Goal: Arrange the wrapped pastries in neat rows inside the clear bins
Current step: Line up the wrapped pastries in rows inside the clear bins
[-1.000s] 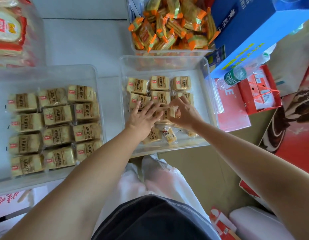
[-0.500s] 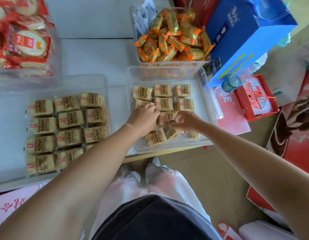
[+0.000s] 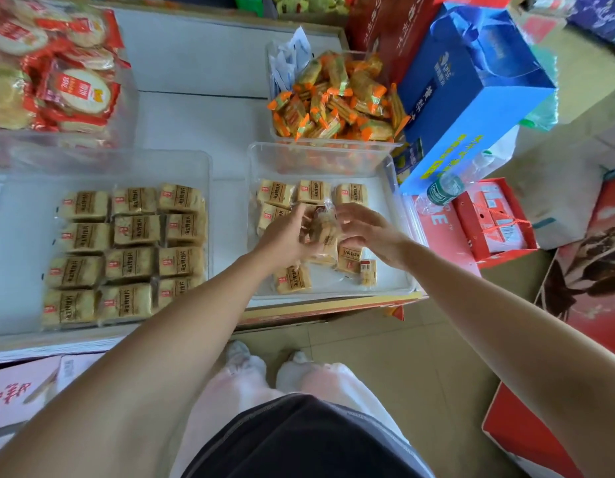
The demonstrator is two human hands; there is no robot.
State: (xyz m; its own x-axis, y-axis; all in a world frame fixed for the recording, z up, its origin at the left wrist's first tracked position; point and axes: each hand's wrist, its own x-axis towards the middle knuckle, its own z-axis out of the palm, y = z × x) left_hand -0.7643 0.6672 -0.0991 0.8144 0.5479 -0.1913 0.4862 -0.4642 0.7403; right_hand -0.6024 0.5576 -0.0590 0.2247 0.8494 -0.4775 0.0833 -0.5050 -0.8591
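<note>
Above the clear bin (image 3: 319,145), the left hand (image 3: 285,238) has its grip around a blurred wrapped pastry (image 3: 322,225); the right hand (image 3: 371,232) beside it seems released.

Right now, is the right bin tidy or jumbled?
Partly jumbled: the right bin has a straight back row, but front pastries lie askew; the left hand holds a lifted pastry.
</note>
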